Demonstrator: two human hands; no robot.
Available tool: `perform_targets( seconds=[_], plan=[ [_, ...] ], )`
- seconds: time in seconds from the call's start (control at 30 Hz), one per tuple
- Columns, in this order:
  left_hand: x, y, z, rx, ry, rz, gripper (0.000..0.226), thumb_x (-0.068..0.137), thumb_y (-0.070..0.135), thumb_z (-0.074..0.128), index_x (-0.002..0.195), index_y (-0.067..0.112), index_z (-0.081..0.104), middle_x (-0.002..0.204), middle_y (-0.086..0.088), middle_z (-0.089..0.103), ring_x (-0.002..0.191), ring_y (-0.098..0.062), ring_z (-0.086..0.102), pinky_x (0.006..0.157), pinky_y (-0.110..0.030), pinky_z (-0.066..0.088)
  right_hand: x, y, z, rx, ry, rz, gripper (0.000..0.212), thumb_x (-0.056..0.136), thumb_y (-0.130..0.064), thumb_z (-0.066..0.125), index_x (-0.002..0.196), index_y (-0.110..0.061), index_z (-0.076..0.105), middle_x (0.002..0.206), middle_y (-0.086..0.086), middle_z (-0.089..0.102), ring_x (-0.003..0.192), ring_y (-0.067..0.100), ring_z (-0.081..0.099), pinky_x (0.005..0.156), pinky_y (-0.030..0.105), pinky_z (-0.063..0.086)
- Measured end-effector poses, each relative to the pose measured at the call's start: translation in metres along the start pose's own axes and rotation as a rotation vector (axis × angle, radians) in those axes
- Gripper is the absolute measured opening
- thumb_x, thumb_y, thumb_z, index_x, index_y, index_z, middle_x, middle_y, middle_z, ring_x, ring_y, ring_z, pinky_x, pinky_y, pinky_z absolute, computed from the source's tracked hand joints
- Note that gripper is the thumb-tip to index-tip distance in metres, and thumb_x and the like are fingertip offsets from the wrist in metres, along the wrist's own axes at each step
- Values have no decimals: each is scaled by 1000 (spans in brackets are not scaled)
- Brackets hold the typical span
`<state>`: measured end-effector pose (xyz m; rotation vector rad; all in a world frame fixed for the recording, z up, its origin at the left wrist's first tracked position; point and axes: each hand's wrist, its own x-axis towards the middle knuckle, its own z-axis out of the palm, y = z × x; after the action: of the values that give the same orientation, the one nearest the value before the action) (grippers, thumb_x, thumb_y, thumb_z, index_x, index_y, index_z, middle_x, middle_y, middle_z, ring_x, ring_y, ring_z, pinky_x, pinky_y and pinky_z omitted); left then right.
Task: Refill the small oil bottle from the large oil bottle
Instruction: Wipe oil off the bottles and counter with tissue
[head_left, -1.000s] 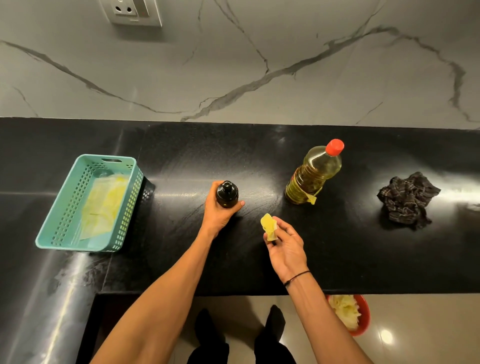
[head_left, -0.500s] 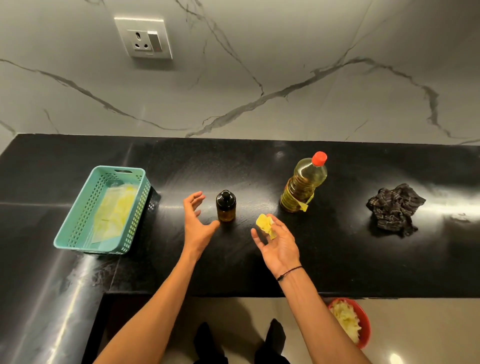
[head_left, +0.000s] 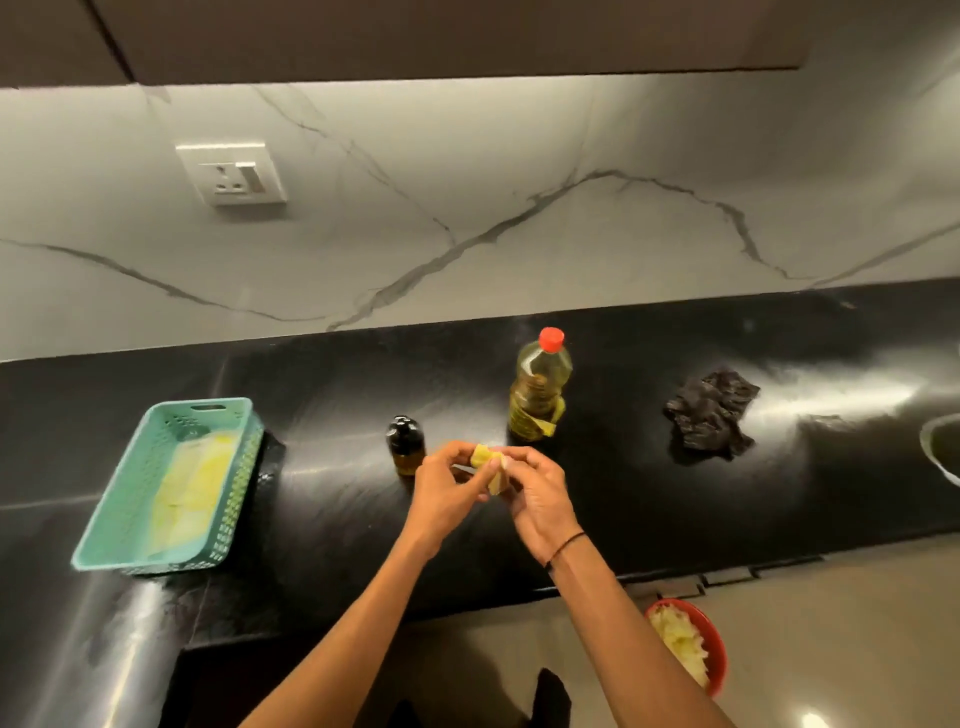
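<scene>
Both bottles stand upright on the counter (head_left: 623, 499), caps up. The small bottle (head_left: 405, 445) is left of the large bottle (head_left: 539, 387). Just in front of the small bottle, the left hand (head_left: 445, 491) and right hand (head_left: 537, 496) pinch a yellow scrap (head_left: 491, 465) between them.

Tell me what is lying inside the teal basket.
Inside the teal basket lies a flat, pale yellow sheet or packet that covers most of the floor. Whatever might be under it is hidden, and the blur keeps me from telling what it is.
</scene>
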<state>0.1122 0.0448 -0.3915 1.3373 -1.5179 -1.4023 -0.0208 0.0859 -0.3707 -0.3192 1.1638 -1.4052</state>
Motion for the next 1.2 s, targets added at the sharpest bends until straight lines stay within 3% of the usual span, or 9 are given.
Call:
perform_targets(
  seconds=[0.13, 0.27, 0.33, 0.43, 0.6, 0.77, 0.9, 1.07, 1.2],
  plan=[
    [-3, -2, 44, -163, -66, -94, 15, 91, 13, 82, 103, 9, 75, 94, -13, 79, 81, -23, 79, 63, -22, 62, -17, -17, -41, -126, 120, -91, 19, 96, 5, 61, 112, 13, 63, 103, 28, 63, 95, 35, 60, 91, 55, 53],
    [-11, -2, 94, -210, -277, -124, 21, 90, 22, 81, 107, 11, 78, 98, -13, 82, 84, -25, 81, 66, -24, 64, -40, -24, -104, -178, 174, -67, 16, 96, 3, 64, 111, -1, 64, 100, 16, 69, 85, 22, 70, 67, 29, 61],
    [-16, 1, 126, -174, -383, -155, 16, 90, 23, 82, 106, 18, 80, 101, -10, 83, 91, -26, 82, 71, -27, 66, -49, -27, -139, -155, 246, -63, 15, 94, 3, 67, 109, 1, 66, 95, 14, 70, 79, 18, 71, 65, 25, 61],
    [-27, 6, 177, -123, -524, -189, 14, 88, 24, 84, 101, 29, 82, 103, -6, 83, 95, -24, 82, 72, -27, 65, -66, -33, -188, -114, 399, -94, 20, 90, 3, 72, 108, 10, 66, 95, 22, 70, 77, 20, 72, 64, 24, 61],
    [-43, 10, 258, 29, -717, -246, 36, 86, 20, 87, 118, 31, 75, 117, -2, 76, 106, -20, 77, 79, -34, 68, -103, -28, -270, 42, 679, -73, 15, 87, -4, 77, 101, -5, 73, 91, 12, 74, 76, 18, 74, 66, 30, 61],
    [-40, 17, 306, 99, -754, -259, 32, 95, 22, 79, 126, 23, 71, 122, -5, 73, 103, -20, 77, 89, -39, 66, -136, -22, -338, 249, 915, -51, 13, 90, 7, 67, 91, -6, 68, 90, 11, 69, 82, 25, 67, 62, 32, 58],
    [-23, 21, 320, 76, -728, -260, 28, 97, 19, 77, 124, 19, 72, 115, -8, 77, 102, -21, 76, 88, -36, 65, -145, -14, -372, 287, 1029, 0, 17, 91, 7, 65, 89, -10, 64, 104, 13, 66, 100, 29, 60, 78, 42, 54],
    [-10, 22, 328, 81, -685, -254, 24, 97, 17, 78, 120, 19, 74, 108, -6, 79, 98, -18, 77, 86, -33, 65, -139, -15, -395, 304, 1097, 33, 17, 90, 6, 65, 94, -11, 63, 101, 11, 65, 98, 28, 59, 71, 36, 46],
    [-9, 18, 333, 94, -675, -251, 24, 97, 17, 78, 120, 21, 74, 110, -5, 79, 98, -18, 78, 85, -32, 64, -123, -22, -409, 344, 1138, 55, 22, 91, 8, 63, 86, -13, 61, 99, 10, 63, 97, 27, 57, 80, 41, 45]
  ],
)
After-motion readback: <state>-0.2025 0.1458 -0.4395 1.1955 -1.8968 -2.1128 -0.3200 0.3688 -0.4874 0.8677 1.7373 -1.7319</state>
